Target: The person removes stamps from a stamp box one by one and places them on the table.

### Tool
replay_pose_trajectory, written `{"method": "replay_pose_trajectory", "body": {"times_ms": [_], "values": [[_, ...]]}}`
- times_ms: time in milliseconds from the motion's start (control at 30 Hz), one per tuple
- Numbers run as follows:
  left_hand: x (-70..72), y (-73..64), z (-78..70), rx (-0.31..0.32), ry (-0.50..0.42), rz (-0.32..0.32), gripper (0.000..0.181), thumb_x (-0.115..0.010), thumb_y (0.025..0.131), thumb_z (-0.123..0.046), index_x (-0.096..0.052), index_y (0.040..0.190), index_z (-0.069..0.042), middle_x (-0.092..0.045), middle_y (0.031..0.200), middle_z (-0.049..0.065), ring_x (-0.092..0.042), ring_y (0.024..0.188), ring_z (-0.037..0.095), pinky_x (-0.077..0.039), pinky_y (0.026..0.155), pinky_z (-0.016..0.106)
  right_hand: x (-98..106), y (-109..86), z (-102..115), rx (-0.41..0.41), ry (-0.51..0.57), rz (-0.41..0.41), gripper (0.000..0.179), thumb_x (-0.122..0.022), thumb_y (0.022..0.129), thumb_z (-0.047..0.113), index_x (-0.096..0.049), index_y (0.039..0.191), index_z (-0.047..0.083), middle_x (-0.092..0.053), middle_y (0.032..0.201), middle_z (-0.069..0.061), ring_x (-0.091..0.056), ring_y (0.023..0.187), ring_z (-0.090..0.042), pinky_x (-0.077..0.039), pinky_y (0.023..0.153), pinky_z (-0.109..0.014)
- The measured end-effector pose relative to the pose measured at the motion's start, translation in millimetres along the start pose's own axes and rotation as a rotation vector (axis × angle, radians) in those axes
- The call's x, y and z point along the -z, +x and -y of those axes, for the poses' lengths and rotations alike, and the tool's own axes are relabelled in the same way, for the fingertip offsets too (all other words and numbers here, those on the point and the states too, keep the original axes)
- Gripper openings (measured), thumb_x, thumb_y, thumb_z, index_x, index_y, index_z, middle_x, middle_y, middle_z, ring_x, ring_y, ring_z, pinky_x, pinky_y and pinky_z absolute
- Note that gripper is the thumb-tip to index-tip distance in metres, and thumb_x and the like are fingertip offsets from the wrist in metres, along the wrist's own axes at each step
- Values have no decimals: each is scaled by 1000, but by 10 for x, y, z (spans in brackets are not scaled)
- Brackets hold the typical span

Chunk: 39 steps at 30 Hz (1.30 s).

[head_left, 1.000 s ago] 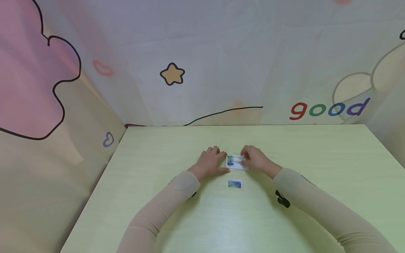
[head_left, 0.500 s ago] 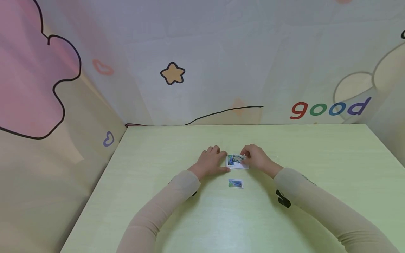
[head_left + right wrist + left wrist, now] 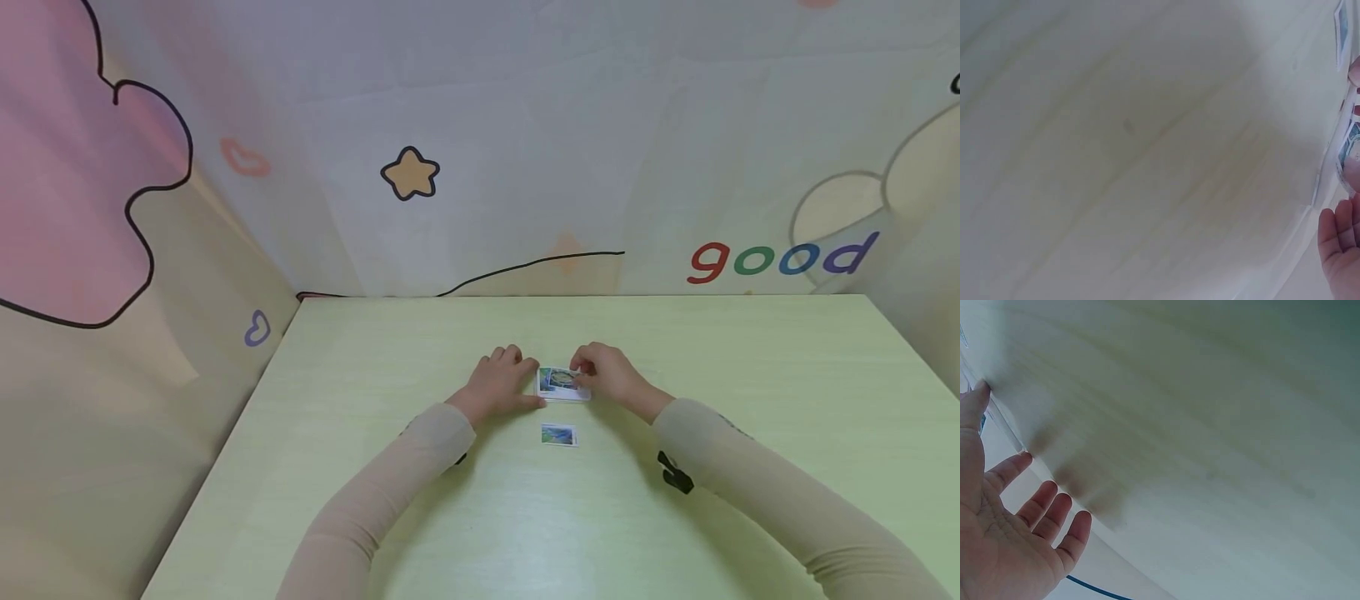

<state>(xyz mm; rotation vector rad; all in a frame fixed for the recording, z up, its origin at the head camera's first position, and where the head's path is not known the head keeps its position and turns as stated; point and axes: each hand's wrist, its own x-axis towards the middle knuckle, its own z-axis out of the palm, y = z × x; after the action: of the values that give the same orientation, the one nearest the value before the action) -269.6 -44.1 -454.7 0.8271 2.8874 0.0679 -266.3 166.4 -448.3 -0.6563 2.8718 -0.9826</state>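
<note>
A white card stack with a blue-green picture at its left end lies mid-table in the head view. My left hand rests at its left end, thumb and index finger spread to its near and far corners. In the left wrist view the fingers are lightly bent, tips at the table. My right hand pinches the right end of a small stamp-like picture card, low over the stack. The right wrist view catches this small card at its right edge, partly covered by fingers.
A second small blue-green picture card lies nearer me, below the stack. The pale table reaches back to a printed cloth backdrop. Black straps show under my sleeves.
The small picture card loses its glare as its tilt changes, and it settles slightly lower over the stack with my right hand. My left hand stays in place.
</note>
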Motion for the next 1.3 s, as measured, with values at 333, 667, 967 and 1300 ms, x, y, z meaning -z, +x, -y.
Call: {"method": "replay_pose_trajectory", "body": {"times_ms": [333,667,967,1300], "values": [[-23,11,7,-6,-7,-7,66,-57,86,-61,-45,138,-23,-46,129,6,-44,112,22,-42,91,38,50,-22,25,-16,15,-6,5,-61,88,-1,-65,85,-3,-58,78,-10,-49,72,-19,-41,66,-29],[-8,10,-13,3,-14,-5,66,-58,86,-59,-45,139,-23,-46,129,7,-44,112,23,-41,92,38,102,-67,30,-95,68,-21,9,-57,91,1,-64,86,-3,-62,84,-13,-52,77,-21,-45,71,-33],[-36,18,-1,-7,-8,-14,66,-58,85,-60,-45,139,-23,-46,129,6,-44,113,23,-42,91,38,145,-134,92,-110,121,-2,10,-57,91,3,-64,86,-2,-63,83,-11,-53,77,-19,-44,71,-31],[-25,8,-5,-9,-15,-7,66,-57,86,-59,-45,139,-23,-45,131,7,-43,113,23,-41,92,38,305,-189,109,-119,121,140,11,-56,89,2,-64,86,-4,-63,80,-9,-49,70,-14,-41,63,-27]]}}
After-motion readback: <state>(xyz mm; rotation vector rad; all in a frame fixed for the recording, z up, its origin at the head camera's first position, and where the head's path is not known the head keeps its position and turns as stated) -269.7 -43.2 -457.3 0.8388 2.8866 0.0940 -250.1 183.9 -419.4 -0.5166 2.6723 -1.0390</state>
